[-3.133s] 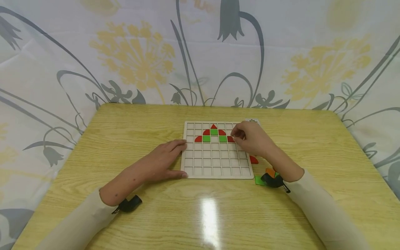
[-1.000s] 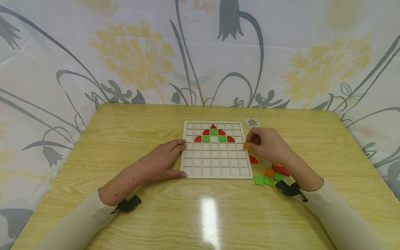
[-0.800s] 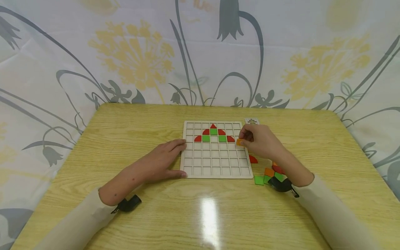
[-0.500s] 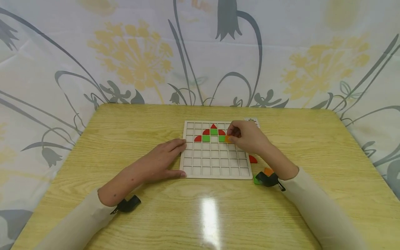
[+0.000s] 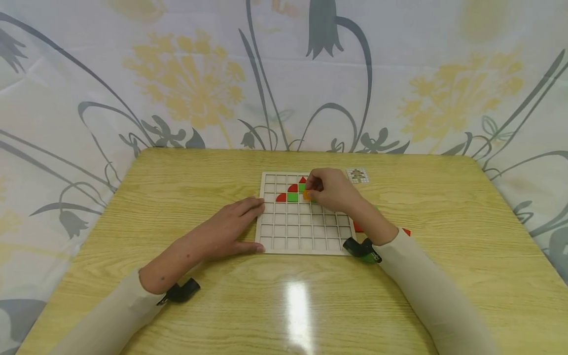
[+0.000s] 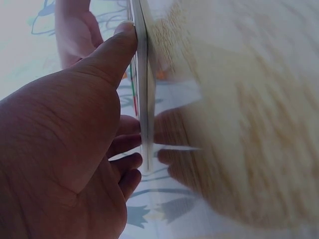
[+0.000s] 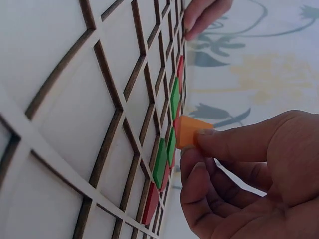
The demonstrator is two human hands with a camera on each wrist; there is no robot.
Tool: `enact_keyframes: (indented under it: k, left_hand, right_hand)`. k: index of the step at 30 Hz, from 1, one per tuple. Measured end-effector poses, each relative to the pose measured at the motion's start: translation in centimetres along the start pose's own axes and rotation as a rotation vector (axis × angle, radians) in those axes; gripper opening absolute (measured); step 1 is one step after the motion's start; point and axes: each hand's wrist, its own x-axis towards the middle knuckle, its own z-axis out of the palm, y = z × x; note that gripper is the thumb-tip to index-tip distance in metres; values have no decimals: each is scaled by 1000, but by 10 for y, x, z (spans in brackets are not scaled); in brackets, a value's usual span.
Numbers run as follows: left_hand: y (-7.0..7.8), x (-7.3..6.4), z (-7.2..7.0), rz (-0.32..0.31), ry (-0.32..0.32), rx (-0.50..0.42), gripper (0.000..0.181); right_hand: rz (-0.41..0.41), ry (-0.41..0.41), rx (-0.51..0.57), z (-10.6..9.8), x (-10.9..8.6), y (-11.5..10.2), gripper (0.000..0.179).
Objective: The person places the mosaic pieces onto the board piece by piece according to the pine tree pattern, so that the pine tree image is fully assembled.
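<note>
My right hand (image 5: 330, 190) pinches an orange square tile (image 5: 306, 195) between thumb and fingertips, over the upper middle of a pale wooden grid board (image 5: 293, 230). In the right wrist view the orange tile (image 7: 188, 132) stands out from the grid, close to the green tiles (image 7: 160, 164). A red triangle (image 5: 302, 180) tops the pattern in the grid, with red quarter-circle tiles (image 5: 281, 197) and green squares (image 5: 293, 197) below. My right hand covers the pattern's right side. My left hand (image 5: 226, 227) rests along the board's left edge, thumb (image 6: 117, 52) and fingers spread and touching it.
A small pattern card (image 5: 357, 175) lies behind the board's right corner. Loose tiles lie right of the board, partly under my right forearm: a red one (image 5: 358, 227), a green one (image 5: 369, 258) and another red tip (image 5: 407, 231). A flowered cloth (image 5: 284, 74) hangs behind the table.
My right hand set down a red tile at the pattern's right end, took up an orange square from the right and carried it left over the board's upper middle. The left hand stayed put.
</note>
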Motion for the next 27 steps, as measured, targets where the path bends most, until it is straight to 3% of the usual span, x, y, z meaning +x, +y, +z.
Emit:
enact_keyframes:
  k: [8,16,27]
  left_hand:
    - [0,0,0,-4,-6,-5,99]
    - [1,0,0,-3,-3,-2,98]
    - [0,0,0,-15,-14,-16,99]
  right_hand:
    - [-10,-7,16,8,7,6,5]
    - [-52,5,-39,12,9,7,7]
    - [-34,-7,-52,12,8,7,11]
